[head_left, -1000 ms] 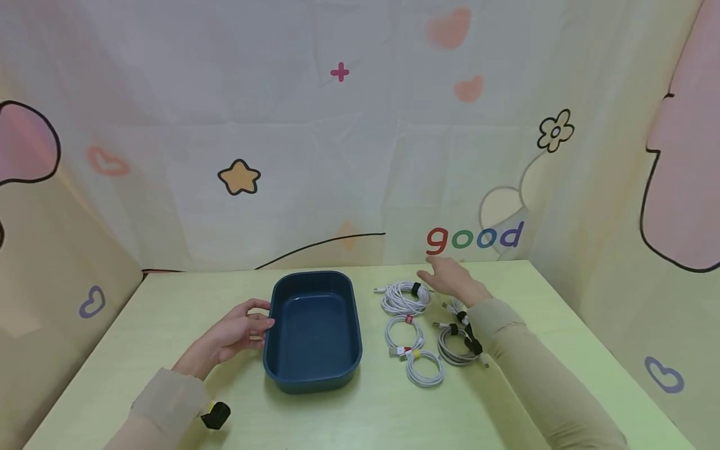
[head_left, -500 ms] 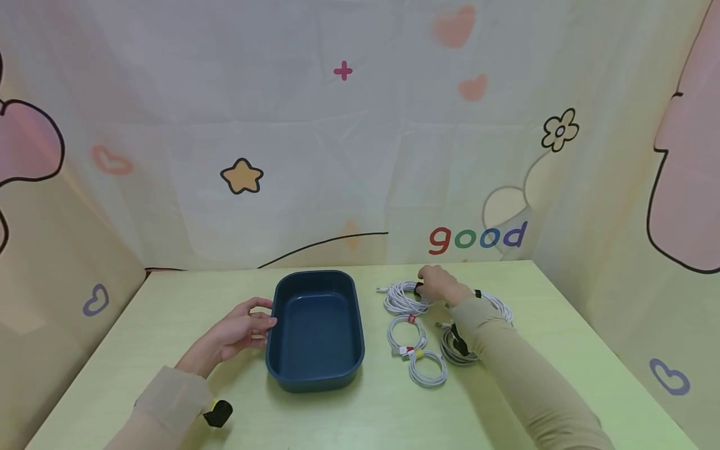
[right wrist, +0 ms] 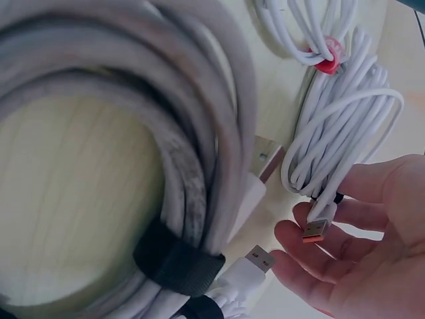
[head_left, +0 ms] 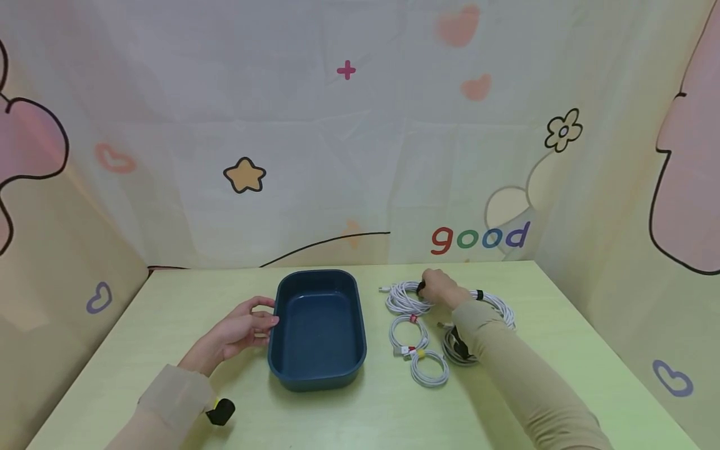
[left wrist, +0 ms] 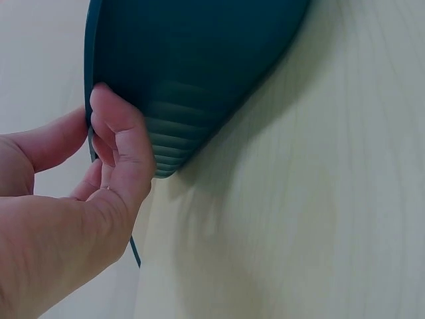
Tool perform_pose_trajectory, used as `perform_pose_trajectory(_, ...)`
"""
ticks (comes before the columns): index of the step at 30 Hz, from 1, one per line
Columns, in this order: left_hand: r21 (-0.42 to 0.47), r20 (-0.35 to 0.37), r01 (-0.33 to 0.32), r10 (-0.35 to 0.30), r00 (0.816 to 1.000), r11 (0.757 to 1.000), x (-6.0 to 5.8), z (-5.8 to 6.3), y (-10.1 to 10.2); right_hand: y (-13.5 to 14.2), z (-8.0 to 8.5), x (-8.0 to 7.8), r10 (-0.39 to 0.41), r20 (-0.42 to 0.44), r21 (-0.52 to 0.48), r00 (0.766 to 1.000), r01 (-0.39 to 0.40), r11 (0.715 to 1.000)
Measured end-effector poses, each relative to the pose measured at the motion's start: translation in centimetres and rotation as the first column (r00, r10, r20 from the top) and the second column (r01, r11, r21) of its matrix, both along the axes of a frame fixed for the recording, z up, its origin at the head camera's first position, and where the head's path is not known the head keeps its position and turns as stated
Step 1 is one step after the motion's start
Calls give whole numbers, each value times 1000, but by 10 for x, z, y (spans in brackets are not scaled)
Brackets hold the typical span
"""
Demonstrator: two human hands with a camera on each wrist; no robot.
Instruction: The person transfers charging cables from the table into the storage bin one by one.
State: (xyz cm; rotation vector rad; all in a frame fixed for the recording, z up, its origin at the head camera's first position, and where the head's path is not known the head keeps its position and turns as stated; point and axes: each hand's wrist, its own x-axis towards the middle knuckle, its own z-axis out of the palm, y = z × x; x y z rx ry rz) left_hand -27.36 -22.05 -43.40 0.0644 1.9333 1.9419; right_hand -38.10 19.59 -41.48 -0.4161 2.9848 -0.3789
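In the head view my left hand (head_left: 240,328) holds the left side of a dark blue rectangular bin (head_left: 320,331). The left wrist view shows the thumb and fingers pinching its rim (left wrist: 89,60). My right hand (head_left: 441,289) grips a white coiled charging cable (head_left: 404,301) at its black strap, at the back of the table. Seen from the right wrist, the thumb and fingers close round this white cable coil (right wrist: 332,133) beside its USB plug (right wrist: 315,230). A grey coiled cable (right wrist: 219,119) with a black strap fills the foreground there.
Nearer me lie a white coil with a red tie (head_left: 392,334) and one with a yellow tie (head_left: 429,384). The grey coil (head_left: 452,351) is partly under my right sleeve. Another white coil (head_left: 500,306) lies behind that forearm. A patterned curtain (head_left: 315,200) stands behind the table.
My right hand has come down and toward me onto the white coiled cable and now grips it. The left hand and bin have stayed put; the view has shifted slightly.
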Motion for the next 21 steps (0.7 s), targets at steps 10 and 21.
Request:
perform_pose_trajectory(10, 32, 24, 9, -10, 1000, 999, 0, 0, 1, 5, 3, 4, 9, -12, -104, 1000, -11, 995)
perform_pose_trajectory(21, 45, 28, 14, -15, 999, 999, -2, -2, -1, 9, 9, 4, -4, 32, -269, 999, 13, 963)
